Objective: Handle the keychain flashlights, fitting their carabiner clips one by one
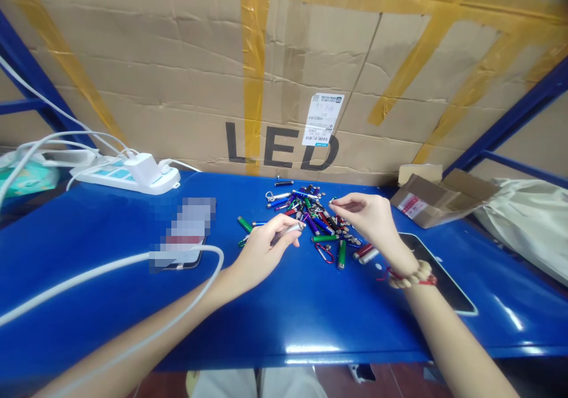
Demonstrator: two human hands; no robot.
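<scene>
My left hand [266,247] is closed around a small silver flashlight tube [290,230], its end pointing right toward the pile. Above the pile's right side, my right hand [361,212] pinches a tiny piece at its fingertips, too small to name. Between and beyond both hands lies a heap of small metal tubes in green, blue, purple, red, black and silver, mixed with clips and small round silver pieces. A green tube [341,255] and a red carabiner clip [324,253] lie at its near edge. Another green tube [244,224] rests left of it.
On the blue table [275,321], a phone [189,232] lies left under a white cable [110,267]. A power strip [128,176] stands back left. A tablet [444,280] lies under my right wrist. Beyond are an open small box [437,200] and a large cardboard box [177,78].
</scene>
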